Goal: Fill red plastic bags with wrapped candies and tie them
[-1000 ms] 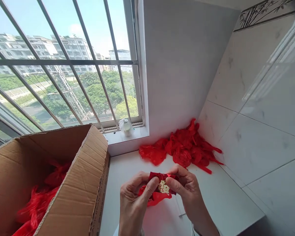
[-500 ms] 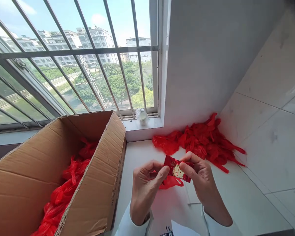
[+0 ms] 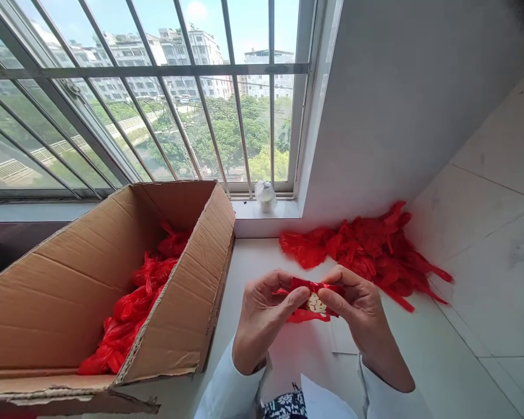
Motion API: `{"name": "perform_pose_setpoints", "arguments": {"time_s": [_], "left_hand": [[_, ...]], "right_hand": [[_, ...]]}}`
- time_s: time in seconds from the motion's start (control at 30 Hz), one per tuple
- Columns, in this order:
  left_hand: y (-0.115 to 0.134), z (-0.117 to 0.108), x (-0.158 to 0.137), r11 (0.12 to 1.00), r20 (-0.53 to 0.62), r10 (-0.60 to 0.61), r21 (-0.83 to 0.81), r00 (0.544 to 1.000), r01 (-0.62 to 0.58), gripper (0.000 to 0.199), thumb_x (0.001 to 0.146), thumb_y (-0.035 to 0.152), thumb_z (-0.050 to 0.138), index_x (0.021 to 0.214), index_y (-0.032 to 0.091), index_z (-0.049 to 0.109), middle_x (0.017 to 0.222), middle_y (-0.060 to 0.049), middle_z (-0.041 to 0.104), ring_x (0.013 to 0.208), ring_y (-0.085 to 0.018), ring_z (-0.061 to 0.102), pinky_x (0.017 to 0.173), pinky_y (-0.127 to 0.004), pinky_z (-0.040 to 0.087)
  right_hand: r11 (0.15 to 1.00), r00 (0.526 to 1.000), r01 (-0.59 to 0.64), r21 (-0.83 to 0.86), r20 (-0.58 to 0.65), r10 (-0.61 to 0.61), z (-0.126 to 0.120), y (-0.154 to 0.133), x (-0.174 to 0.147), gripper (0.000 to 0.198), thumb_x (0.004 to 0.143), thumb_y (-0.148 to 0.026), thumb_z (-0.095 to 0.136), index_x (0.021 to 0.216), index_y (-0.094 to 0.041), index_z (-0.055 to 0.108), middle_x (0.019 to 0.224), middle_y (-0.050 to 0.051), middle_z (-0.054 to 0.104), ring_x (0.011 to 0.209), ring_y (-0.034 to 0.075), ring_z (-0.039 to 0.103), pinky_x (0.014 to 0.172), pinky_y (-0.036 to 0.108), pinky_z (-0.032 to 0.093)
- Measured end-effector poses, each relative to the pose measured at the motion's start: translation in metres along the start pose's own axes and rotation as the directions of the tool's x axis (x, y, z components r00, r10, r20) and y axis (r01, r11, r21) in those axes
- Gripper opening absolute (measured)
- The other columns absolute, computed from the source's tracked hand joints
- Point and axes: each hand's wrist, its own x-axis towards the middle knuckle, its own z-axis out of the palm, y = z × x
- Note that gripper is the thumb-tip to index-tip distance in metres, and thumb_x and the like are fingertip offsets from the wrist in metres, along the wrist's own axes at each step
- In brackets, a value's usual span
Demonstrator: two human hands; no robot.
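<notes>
Between my two hands is a small red packet (image 3: 316, 303) with a cream-gold print on its front. My left hand (image 3: 266, 314) pinches its left side between thumb and fingers. On the other side, my right hand (image 3: 356, 305) grips it the same way, thumb on the print. Both thumbs lie close together over the front. Below the packet, partly hidden by it and my hands, a thin red plastic bag (image 3: 308, 316) rests on the white table (image 3: 297, 355).
At left stands an open cardboard box (image 3: 179, 314) holding several knotted red bags (image 3: 133, 305). A heap of loose red bags (image 3: 371, 247) lies against the back wall. On the sill of the barred window sits a small wrapped white item (image 3: 266, 196). A pale flat sheet (image 3: 344, 337) lies near my right wrist.
The view has swung left, showing more of the box. My left thumb has slid right across the packet, closer to my right thumb, and the packet's upper edge looks more bunched.
</notes>
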Motion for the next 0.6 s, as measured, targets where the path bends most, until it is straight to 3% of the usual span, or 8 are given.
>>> {"name": "perform_pose_setpoints", "arguments": {"time_s": [0.2, 0.43, 0.6], "left_hand": [[-0.002, 0.003, -0.004, 0.999, -0.102, 0.049, 0.018, 0.994, -0.048, 0.019, 0.074, 0.031, 0.071, 0.071, 0.012, 0.065, 0.071, -0.005, 0.064, 0.063, -0.016, 0.061, 0.059, -0.026, 0.051], [-0.005, 0.012, -0.003, 0.975, -0.186, 0.021, -0.214, 0.982, -0.061, 0.018, 0.070, 0.027, 0.073, 0.064, 0.014, 0.062, 0.059, 0.001, 0.060, 0.056, -0.010, 0.054, 0.055, -0.020, 0.047], [-0.006, 0.006, -0.002, 0.984, -0.113, 0.022, -0.175, 0.993, -0.041, 0.022, 0.074, 0.035, 0.071, 0.072, 0.014, 0.064, 0.063, 0.000, 0.060, 0.057, -0.010, 0.054, 0.055, -0.019, 0.047]], "right_hand": [[0.997, 1.000, 0.015, -0.072, 0.028, -0.013, 0.001, 0.000, -0.001, 0.016, 0.077, -0.034, 0.067, 0.080, -0.019, 0.064, 0.064, 0.000, 0.059, 0.054, 0.010, 0.051, 0.048, 0.021, 0.041], [0.988, 0.996, 0.084, -0.129, -0.031, -0.088, 0.006, 0.000, -0.001, 0.012, 0.079, -0.031, 0.065, 0.076, -0.020, 0.064, 0.061, -0.002, 0.056, 0.054, 0.009, 0.048, 0.049, 0.020, 0.039], [0.996, 0.998, 0.058, -0.074, -0.013, -0.059, 0.001, 0.000, 0.000, 0.011, 0.080, -0.030, 0.065, 0.078, -0.020, 0.064, 0.063, -0.003, 0.056, 0.055, 0.008, 0.049, 0.050, 0.019, 0.040]]}}
